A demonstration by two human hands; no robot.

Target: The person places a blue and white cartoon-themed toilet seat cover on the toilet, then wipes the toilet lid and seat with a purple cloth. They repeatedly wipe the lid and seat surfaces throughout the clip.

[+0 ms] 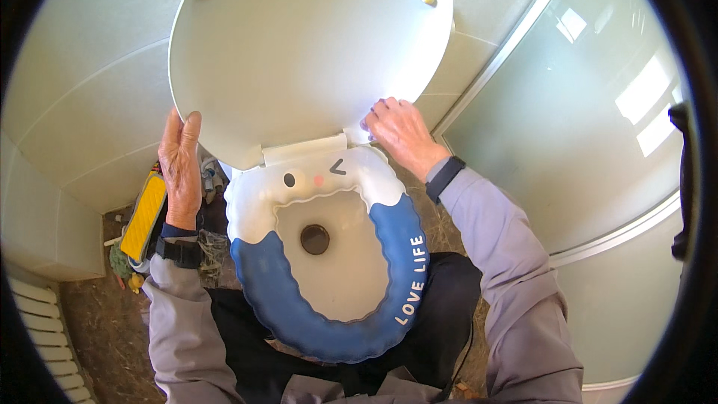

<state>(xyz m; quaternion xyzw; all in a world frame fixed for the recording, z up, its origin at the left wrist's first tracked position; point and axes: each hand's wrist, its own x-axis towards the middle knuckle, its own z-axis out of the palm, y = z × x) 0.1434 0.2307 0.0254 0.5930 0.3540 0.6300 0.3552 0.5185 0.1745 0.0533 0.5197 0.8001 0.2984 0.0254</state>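
Observation:
A white toilet lid [307,52] stands raised above the bowl. My left hand [181,176] pinches its lower left edge, thumb in front and fingers reaching behind. At the lid's lower right edge, beside the white hinge [305,150], my right hand [404,133] is closed with its fingers curled; what they grip is hidden. Below lies a puffy blue and white seat cover [329,337] with a winking face and white lettering. It rings the opening of the toilet bowl [336,277], where a dark drain hole shows.
A curved frosted glass shower screen [591,112] rises on the right. On the floor at left are a yellow padded item [144,213] and assorted clutter. A white slatted radiator [48,329] stands at the lower left. Pale tiled wall [97,67] lies behind. My knees flank the bowl.

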